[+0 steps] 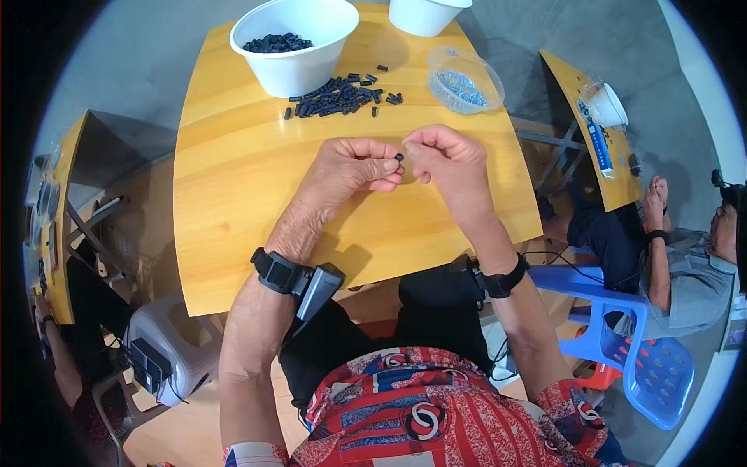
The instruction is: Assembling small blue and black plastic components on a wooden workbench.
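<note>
My left hand [352, 170] and my right hand [445, 159] meet above the middle of a yellow wooden table [233, 194]. Between their fingertips sits a small black part [399, 157], pinched from both sides. A loose pile of similar small black parts [340, 96] lies farther back on the table. Behind it stands a white bowl [296, 43] with more black parts inside. A clear plastic cup [464, 80] holding small bluish metal pieces stands to the back right.
A second white bowl [426, 14] sits at the table's far edge. To the right, another person [685, 257] sits by a blue plastic chair [646, 350] and a second yellow table [595, 132]. A grey stool [167, 346] stands at the lower left.
</note>
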Motion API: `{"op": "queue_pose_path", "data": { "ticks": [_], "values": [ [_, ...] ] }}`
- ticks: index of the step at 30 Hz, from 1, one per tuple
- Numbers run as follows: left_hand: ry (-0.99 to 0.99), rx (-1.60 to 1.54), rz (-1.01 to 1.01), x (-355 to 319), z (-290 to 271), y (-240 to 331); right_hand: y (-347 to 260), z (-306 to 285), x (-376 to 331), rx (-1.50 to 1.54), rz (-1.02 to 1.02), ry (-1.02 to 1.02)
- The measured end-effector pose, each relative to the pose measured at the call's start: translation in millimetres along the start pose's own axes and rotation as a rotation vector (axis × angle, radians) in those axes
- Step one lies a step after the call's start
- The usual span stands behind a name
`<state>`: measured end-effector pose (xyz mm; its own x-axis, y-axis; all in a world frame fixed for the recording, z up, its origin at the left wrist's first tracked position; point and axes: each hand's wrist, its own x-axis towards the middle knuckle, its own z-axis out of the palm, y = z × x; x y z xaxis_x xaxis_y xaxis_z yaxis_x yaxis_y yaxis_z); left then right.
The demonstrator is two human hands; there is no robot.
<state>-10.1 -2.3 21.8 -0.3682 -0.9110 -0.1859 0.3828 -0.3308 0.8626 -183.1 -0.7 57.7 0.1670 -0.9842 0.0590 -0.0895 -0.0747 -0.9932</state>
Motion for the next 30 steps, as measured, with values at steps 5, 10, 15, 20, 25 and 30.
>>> {"op": "queue_pose_path", "data": {
  "ticks": [5,10,15,20,25,30],
  "values": [
    [-0.013,-0.029,0.000,1.0,-0.3,-0.3,10.1,-8.1,2.1,0.289,0.182,-0.026],
    [-0.009,-0.043,-0.010,1.2,1.3,1.0,12.7,-4.7,1.7,0.401,0.210,-0.055],
    [0.006,0.005,0.017,0.2,0.6,0.8,5.7,-1.8,-2.6,0.307,0.160,0.029],
    [0.002,0.057,0.033,1.1,-0.6,-1.4,7.8,-4.2,-3.4,0.264,0.115,0.028],
    [0.021,0.069,0.073,2.8,0.1,-4.1,6.4,-8.3,-7.7,0.114,0.077,-0.013],
    [-0.002,0.144,0.098,3.4,-1.6,-6.5,8.4,-11.3,-6.7,-0.108,-0.003,-0.071]
  ]
}}
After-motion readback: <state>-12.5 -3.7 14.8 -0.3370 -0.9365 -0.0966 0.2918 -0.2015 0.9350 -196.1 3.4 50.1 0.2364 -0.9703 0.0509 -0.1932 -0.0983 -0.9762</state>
